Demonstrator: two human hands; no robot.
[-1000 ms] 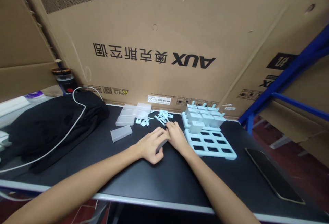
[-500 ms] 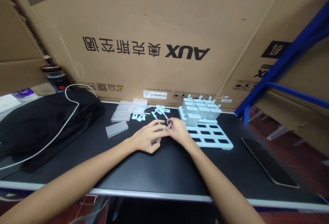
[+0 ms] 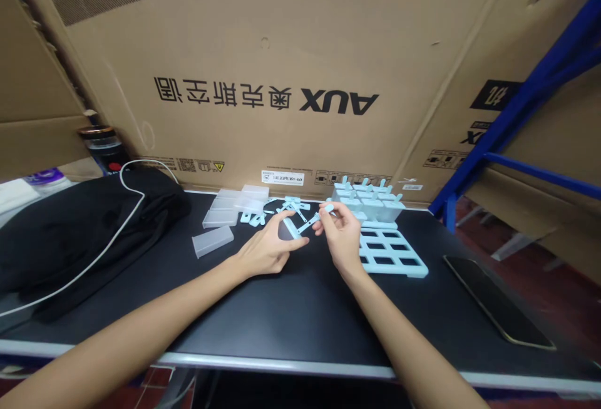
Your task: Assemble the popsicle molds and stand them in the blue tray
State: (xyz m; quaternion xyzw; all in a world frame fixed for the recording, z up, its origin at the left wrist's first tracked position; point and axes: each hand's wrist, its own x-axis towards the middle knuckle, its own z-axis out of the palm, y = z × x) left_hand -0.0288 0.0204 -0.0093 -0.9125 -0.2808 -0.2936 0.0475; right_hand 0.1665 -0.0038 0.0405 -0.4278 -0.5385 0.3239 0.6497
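Since the earlier frames both hands have lifted off the tabletop (image 3: 300, 309): the right hand (image 3: 342, 233) now holds a pale blue stick (image 3: 313, 222) up by its far end, fingers pinched on it, while the left hand (image 3: 270, 249) cups a frosted sleeve (image 3: 287, 228) between thumb and curled fingers, the stick's lower end meeting the sleeve's mouth. Both sit above the middle of the tabletop, just left of the blue tray (image 3: 394, 257).

The stick is thin and held only at its tip — it could, I judge, twist or slip out if pushed at an angle into the sleeve. The sleeve itself is lightly gripped and may tip.

Toward the back edge lie loose sticks (image 3: 293, 204) and clear sleeves (image 3: 235, 203), one lone sleeve (image 3: 213, 241) nearer the left. Finished pieces (image 3: 366, 199) stand in the tray's far rows — close behind the right hand, easy to knock. A black bag (image 3: 70, 233) with a white cable (image 3: 94, 258) fills the left side; a phone (image 3: 498, 309) lies near the right front corner. A cardboard box (image 3: 282, 71) walls the back.
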